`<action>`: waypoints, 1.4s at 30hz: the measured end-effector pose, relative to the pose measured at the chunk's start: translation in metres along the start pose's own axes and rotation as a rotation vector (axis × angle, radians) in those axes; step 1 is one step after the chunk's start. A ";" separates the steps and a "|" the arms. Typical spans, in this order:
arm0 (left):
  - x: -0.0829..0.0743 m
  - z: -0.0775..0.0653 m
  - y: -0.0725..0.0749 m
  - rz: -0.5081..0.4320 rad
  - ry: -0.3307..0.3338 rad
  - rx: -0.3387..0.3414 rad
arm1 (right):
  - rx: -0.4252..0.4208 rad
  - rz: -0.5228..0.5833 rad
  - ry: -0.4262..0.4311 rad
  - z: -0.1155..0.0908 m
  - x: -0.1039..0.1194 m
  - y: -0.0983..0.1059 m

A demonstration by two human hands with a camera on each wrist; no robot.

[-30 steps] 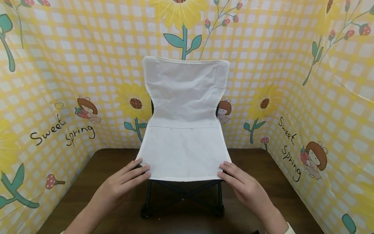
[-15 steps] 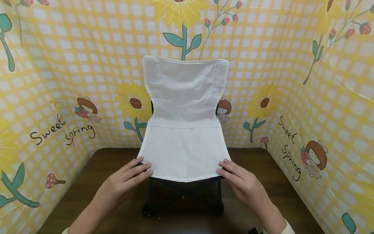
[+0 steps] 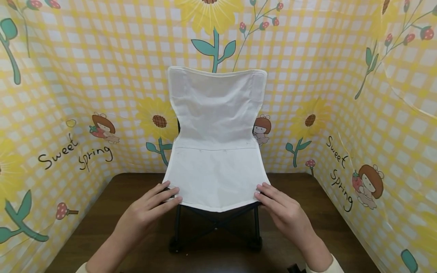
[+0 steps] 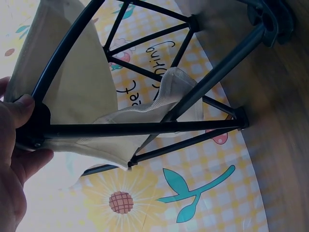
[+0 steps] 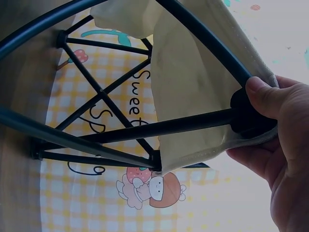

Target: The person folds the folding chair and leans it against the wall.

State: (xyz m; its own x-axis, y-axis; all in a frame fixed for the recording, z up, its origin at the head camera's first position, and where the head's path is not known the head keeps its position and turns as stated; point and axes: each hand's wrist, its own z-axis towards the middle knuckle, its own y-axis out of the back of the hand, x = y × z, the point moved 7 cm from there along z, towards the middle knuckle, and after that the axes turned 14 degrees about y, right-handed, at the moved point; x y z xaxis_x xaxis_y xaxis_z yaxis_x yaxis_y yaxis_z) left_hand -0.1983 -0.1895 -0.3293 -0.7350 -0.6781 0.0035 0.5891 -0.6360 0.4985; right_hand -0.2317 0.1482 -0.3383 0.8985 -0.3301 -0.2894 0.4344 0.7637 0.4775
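A folding chair (image 3: 216,170) with a white fabric seat and back stands upright on the brown table, facing me. My left hand (image 3: 145,212) grips the seat's front left corner, fingers over the fabric. On the opposite front corner, my right hand (image 3: 285,210) holds on in the same way. In the left wrist view, the thumb presses a black corner joint (image 4: 36,123) where the dark tubes meet. The right wrist view has the other thumb against a matching joint (image 5: 246,116). Crossed dark legs (image 3: 216,228) show below the seat; the front hem dips in the middle.
A brown wooden tabletop (image 3: 112,204) lies under the chair. Yellow checked cloth (image 3: 129,76) with sunflowers and lettering encloses the back and both sides. A small black object (image 3: 295,268) sits at the bottom edge beside the right wrist.
My left hand has shifted slightly right with its corner, and the left front leg has moved inward. The seat's front hem has gone from nearly straight to a shallow V.
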 end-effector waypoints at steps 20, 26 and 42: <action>-0.002 0.006 -0.004 -0.015 0.047 -0.081 | -0.079 0.039 -0.051 0.004 -0.003 -0.003; -0.004 0.009 -0.006 -0.013 0.060 -0.106 | -0.089 0.020 -0.069 0.006 -0.004 -0.004; -0.007 0.016 -0.005 -0.017 0.084 -0.155 | -0.131 0.016 -0.066 0.014 -0.004 -0.005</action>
State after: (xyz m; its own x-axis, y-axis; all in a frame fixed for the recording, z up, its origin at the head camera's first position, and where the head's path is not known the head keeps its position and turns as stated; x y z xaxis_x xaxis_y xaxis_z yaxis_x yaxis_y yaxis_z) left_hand -0.2018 -0.1756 -0.3182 -0.7181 -0.6914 -0.0795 0.6266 -0.6921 0.3584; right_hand -0.2369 0.1380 -0.3280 0.9094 -0.3498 -0.2251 0.4118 0.8338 0.3677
